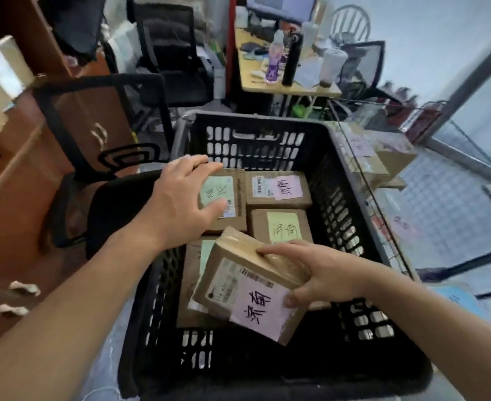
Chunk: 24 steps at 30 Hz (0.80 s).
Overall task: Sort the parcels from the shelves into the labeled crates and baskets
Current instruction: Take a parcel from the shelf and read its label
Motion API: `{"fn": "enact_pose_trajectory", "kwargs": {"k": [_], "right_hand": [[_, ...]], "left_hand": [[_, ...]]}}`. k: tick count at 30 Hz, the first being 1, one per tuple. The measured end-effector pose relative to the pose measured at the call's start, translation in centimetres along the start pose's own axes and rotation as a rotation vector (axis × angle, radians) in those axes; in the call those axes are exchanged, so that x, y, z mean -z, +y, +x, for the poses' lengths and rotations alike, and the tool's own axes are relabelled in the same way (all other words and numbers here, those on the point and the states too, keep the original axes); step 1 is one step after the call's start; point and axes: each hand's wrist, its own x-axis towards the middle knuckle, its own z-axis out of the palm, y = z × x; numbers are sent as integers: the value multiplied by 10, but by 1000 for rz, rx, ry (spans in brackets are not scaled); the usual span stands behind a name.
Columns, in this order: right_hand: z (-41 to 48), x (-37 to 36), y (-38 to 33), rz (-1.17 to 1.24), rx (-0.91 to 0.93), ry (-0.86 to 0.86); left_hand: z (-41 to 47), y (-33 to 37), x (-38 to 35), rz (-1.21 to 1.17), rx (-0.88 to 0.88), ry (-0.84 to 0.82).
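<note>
A black slatted plastic crate (255, 140) holds several brown cardboard parcels with coloured handwritten labels. My right hand (319, 273) grips a parcel with a pink label (244, 287), tilted above the crate's near half. My left hand (183, 198) holds the near-left edge of a green-labelled parcel (224, 195) at the crate's back left, thumb and fingers round its sides. Beside it lie a pink-labelled parcel (279, 188) and a yellow-green-labelled parcel (281, 225). Another parcel (192, 273) lies partly hidden under the held one.
A black office chair (93, 157) stands left of the crate, next to a brown wooden cabinet (12, 204). A wire basket (377, 157) with labelled parcels stands to the right. Behind is a desk (290, 82) with bottles.
</note>
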Motion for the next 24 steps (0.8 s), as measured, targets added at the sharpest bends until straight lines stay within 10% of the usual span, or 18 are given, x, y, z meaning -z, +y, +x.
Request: {"fn": "enact_pose_trajectory", "kwargs": {"k": [24], "right_hand": [[-71,-27,-6,-425,-153,-11]], "left_hand": [[10,50,-22,-134,-312,-253]]}}
